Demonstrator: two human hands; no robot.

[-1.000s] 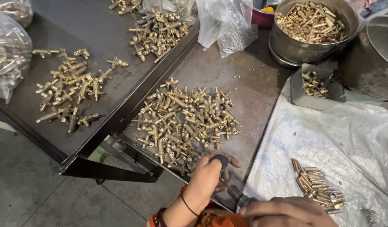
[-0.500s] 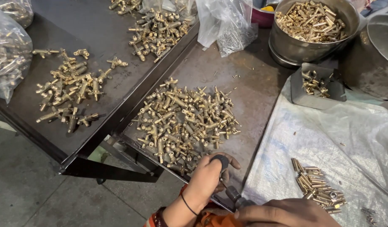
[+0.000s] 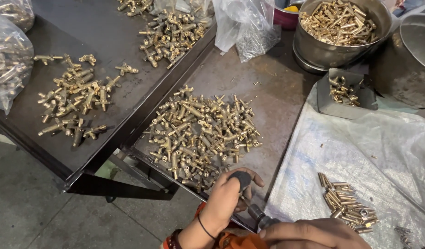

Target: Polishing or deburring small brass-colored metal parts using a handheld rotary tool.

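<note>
Black-knobbed tool point(image 3: 249, 198) — at near table edge, long axis slanting from upper left down to lower right. Left hand point(image 3: 228, 200) closed round knob; right hand point(image 3: 313, 233) grip not discernible. Brass fittings point(image 3: 203, 131) just beyond — scene unchanged from earlier.

Two bare hands show at the near edge of the scene. The left hand point(image 3: 226, 200) has a thin black cord band around its wrist, and nearer along the forearm sit a dark band and a red one, side by side. Below them a patch of orange cloth shows, creased, at the picture's bottom edge. The right hand point(image 3: 313, 233) enters from the near right, bare as far as it shows, with short plain fingernails and no ring
</note>
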